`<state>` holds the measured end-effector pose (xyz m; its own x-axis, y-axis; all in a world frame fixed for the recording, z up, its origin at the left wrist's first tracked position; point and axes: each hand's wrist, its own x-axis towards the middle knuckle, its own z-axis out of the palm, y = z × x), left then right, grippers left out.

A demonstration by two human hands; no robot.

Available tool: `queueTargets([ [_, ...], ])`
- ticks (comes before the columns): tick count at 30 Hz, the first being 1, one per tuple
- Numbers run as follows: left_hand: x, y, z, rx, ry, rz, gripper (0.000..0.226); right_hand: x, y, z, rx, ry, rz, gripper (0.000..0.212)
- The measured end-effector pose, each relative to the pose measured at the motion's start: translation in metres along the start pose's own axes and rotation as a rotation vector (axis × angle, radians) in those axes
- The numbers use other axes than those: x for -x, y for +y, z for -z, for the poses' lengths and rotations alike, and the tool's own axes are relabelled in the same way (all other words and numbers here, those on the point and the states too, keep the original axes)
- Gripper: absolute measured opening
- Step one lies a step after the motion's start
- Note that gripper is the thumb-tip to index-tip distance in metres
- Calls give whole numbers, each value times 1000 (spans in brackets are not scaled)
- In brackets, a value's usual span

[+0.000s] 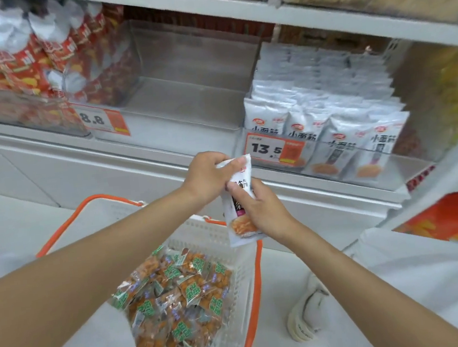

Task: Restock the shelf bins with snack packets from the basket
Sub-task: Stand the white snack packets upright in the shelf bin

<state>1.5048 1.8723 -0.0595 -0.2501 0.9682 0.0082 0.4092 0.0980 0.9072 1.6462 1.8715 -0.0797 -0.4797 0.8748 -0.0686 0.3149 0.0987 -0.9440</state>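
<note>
I am gripping one packet (241, 227) in left hand (205, 177) and right hand (265, 212) mid-frame; centre bin (194, 92) is sitting empty, basket (224, 244) is holding more snacks (176, 297).

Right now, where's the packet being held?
In the head view's centre, the white snack packet is gripped by the left hand and right hand, above the basket rim, below the 13.5 price tag.

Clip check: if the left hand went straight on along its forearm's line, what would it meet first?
Most likely the 13.5 price tag on the clear front of the white-packet bin. The left hand, gripping the held packet, points up and right toward it; depth is unclear.
</note>
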Motion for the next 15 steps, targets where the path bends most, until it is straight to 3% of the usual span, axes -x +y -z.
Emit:
queueTargets([
  [4, -6, 4, -4, 46, 82, -25, 49, 2, -8, 13, -56, -69, -1, 13],
  [10, -12, 7, -5, 133, 146, -54, 49, 0, -7, 29, -142, -303, -61, 44],
  [15, -7, 10, -12, 140, 111, -105, 48, 0, -11, 49, 19, -418, -99, 65],
])
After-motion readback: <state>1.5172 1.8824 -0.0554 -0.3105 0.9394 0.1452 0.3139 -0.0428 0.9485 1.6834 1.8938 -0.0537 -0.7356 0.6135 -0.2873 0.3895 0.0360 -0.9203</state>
